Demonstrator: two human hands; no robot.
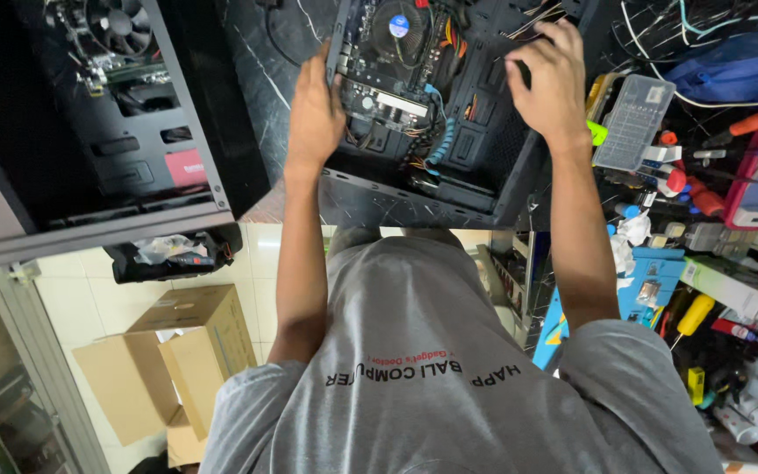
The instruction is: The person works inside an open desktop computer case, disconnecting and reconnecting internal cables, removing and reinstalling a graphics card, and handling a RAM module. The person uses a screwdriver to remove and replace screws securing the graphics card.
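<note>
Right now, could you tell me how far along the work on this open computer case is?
Done: the motherboard with its cooler fan sits inside the open case. In hand: the left hand grips the board's edge; the right hand rests on the case's drive bay side. Left: loose cables remain untidied, and the side panel is off.

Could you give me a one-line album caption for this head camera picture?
Both bare hands, left hand and right hand, grip an open black computer case with its motherboard exposed.

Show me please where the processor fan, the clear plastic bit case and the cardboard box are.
processor fan [399, 26], head view, on its round hub.
clear plastic bit case [634, 121], head view, middle of its lid.
cardboard box [188, 309], head view, top flap.
</note>
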